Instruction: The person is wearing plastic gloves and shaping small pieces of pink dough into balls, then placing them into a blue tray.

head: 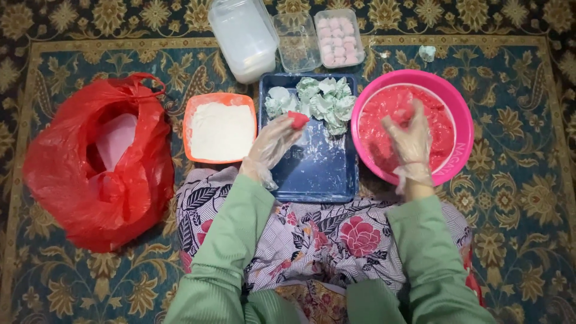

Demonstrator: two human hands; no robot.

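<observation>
Both arms are covered by long, loose sleeves of pale green cloth with a fine ribbed or striped weave, reaching down to the wrists. Over the left hand (273, 144) and the right hand (411, 141) sit thin, clear plastic gloves, crinkled and baggy, their open cuffs bunched and flaring at the wrists. The lap is wrapped in a patterned cloth: a light lilac-white ground printed with dark leaves and large deep-pink flowers, with a mustard and brown patterned patch showing lower down between the sleeves.
</observation>
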